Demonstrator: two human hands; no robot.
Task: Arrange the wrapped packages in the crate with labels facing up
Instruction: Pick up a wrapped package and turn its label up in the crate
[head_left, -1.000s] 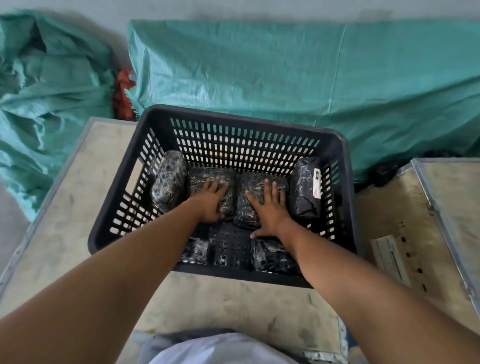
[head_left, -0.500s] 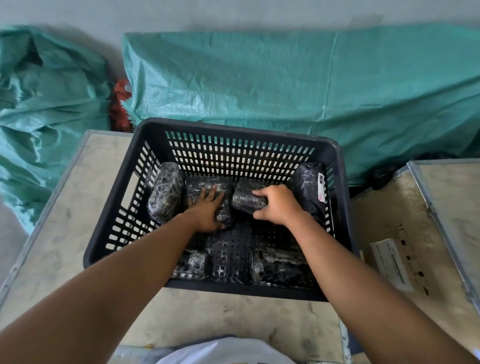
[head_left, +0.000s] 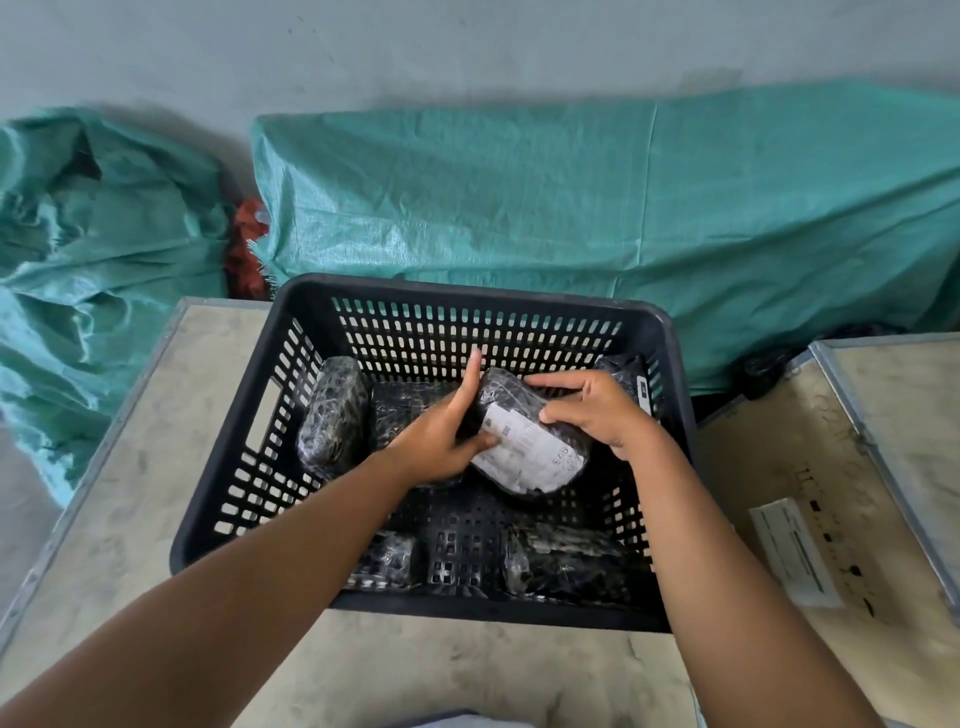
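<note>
From the head view, both forearms reach forward and down into the black crate, which sits on a pale table. The left hand lies along the left edge of a wrapped package, index finger extended toward the far wall, thumb pressed on its white label. The right hand curls over the package's right side, fingertips pinching its top edge. Held between both hands, the package is tilted above the crate floor with the label facing up. Other wrapped packages lie along the far wall and near wall.
</note>
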